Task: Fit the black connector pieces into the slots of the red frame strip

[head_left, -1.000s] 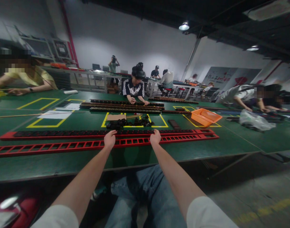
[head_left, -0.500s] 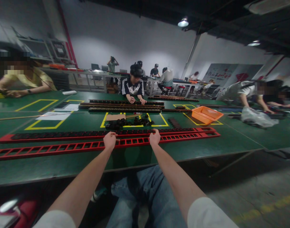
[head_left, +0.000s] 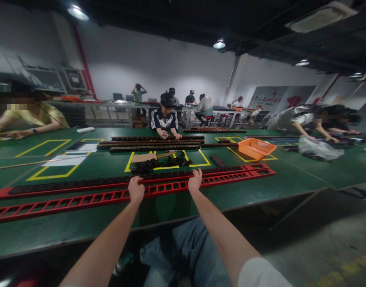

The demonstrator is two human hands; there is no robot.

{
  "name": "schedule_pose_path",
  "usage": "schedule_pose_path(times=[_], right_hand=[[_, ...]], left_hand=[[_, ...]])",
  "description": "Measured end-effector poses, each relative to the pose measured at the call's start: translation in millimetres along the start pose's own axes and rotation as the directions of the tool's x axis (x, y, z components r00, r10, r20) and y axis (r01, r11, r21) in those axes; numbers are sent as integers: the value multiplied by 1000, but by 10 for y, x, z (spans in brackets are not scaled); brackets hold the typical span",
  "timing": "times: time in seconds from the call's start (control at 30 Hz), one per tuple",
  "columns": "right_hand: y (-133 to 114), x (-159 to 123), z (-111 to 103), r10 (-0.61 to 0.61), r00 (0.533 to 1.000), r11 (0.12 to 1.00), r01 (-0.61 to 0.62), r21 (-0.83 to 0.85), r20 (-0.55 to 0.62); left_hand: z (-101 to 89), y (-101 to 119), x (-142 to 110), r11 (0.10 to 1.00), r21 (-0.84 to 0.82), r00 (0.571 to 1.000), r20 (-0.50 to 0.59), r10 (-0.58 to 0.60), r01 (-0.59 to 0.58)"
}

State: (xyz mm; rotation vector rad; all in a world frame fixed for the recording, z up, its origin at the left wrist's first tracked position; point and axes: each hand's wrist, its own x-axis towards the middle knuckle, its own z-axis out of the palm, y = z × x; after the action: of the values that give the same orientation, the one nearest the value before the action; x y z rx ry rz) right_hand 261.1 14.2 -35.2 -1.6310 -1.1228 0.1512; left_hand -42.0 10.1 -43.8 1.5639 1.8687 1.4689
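Observation:
Two long red slotted frames lie side by side across the table before me. The nearer one, a red ladder-like frame (head_left: 94,198), shows bare rungs. Black pieces sit in a row along the farther red frame (head_left: 256,167). My left hand (head_left: 136,189) is over the nearer frame, left of the middle, fingers curled at the near side of the farther frame. To its right, my right hand (head_left: 195,181) is bent the same way, its fingertips at the farther frame's edge. What either hand pinches is hidden by the fingers.
Beyond the frames lie a heap of black parts (head_left: 178,160), a piece of cardboard (head_left: 143,158) and an orange bin (head_left: 256,149). Dark strips (head_left: 157,143) lie before a co-worker (head_left: 165,117) opposite. A plastic bag (head_left: 317,148) lies at the right.
The view has tilted up, so the table and frames appear lower. Both hands stay at about the same places along the frames, fingers still curled.

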Motion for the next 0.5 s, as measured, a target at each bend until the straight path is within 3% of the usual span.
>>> schedule_pose_path(times=[0.3, 0.5], right_hand=[[-20, -3, -23, 82, 996, 994, -80, -78, 24], [-89, -34, -60, 94, 995, 990, -89, -107, 42]], left_hand=[[22, 13, -36, 998, 34, 998, 44, 45, -46], [14, 46, -38, 998, 30, 998, 14, 56, -56]])
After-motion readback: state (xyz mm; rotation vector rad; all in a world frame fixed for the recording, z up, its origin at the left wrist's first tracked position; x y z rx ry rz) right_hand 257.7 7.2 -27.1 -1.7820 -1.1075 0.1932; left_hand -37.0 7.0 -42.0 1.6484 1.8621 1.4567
